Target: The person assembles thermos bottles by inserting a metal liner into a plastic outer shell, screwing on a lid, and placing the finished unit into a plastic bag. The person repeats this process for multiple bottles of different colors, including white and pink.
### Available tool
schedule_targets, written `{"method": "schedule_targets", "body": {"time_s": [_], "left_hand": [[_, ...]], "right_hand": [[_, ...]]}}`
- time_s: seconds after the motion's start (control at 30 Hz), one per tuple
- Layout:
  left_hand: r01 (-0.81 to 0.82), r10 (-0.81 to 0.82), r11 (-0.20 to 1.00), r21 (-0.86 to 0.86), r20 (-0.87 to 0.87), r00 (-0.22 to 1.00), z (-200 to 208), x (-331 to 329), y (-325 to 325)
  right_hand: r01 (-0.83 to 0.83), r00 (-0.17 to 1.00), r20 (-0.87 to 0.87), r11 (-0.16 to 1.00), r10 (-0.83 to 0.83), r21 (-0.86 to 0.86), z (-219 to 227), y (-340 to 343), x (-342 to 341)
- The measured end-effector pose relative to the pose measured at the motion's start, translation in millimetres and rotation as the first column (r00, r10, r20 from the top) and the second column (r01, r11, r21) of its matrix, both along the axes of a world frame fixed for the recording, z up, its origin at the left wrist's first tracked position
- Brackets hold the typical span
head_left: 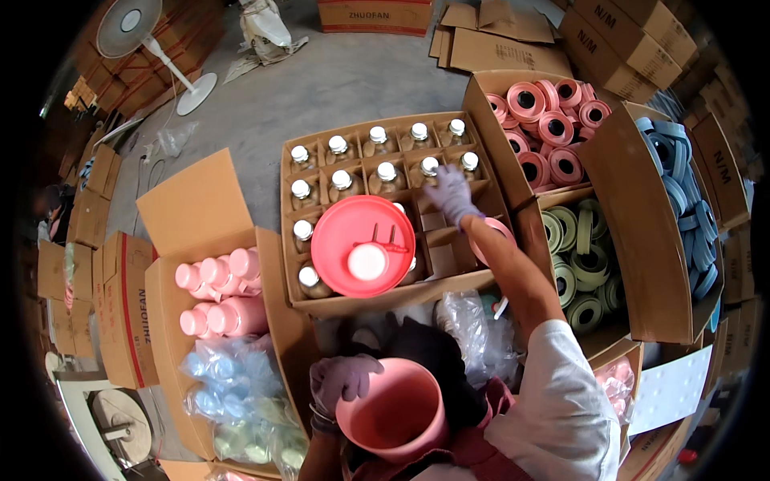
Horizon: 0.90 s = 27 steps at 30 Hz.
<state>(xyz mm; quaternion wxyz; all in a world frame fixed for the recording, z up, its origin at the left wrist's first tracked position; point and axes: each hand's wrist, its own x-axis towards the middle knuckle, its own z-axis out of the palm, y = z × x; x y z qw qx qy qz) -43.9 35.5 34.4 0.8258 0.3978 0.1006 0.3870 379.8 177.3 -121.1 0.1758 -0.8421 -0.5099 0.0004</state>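
Note:
My left hand (345,383), in a pale purple glove, grips the rim of an empty pink bucket-shaped container (391,407) tilted toward me over my lap. My right hand (454,195), gloved alike, reaches into a divided cardboard box (497,186) and closes its fingers at the silver-capped neck of a bottle (428,166); part of the grip is hidden. Several similar bottles stand in the other compartments. On top of the box rests a round pink lid (333,255) bearing a white disc (368,261) and two thin prongs. Another pink round piece (497,237) shows behind my right forearm.
At left, an open carton (210,178) holds pink cups and bagged blue and green pieces. At right, boxes hold pink rings (555,127), green rings (589,260) and blue rings (698,224). Clear plastic bags (473,333) lie before me. A fan (195,94) stands far left.

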Motion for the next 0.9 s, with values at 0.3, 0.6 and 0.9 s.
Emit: {"method": "schedule_targets", "body": {"time_s": [0.3,0.6,0.9], "left_hand": [[-0.009,0.006,0.998,-0.070,-0.043,0.999,18,27,28],[-0.080,0.045,0.990,-0.117,-0.278,0.959,16,52,24],[-0.174,0.357,0.863,0.475,-0.328,0.875,54,74,38]], "right_hand": [[0.171,0.982,-0.037,0.954,-0.186,-0.247,-37,27,113],[-0.170,0.978,0.160,0.959,0.135,0.226,114,-68,59],[0.470,0.071,-0.923,0.804,0.378,0.366,207,-221,-97]]}}
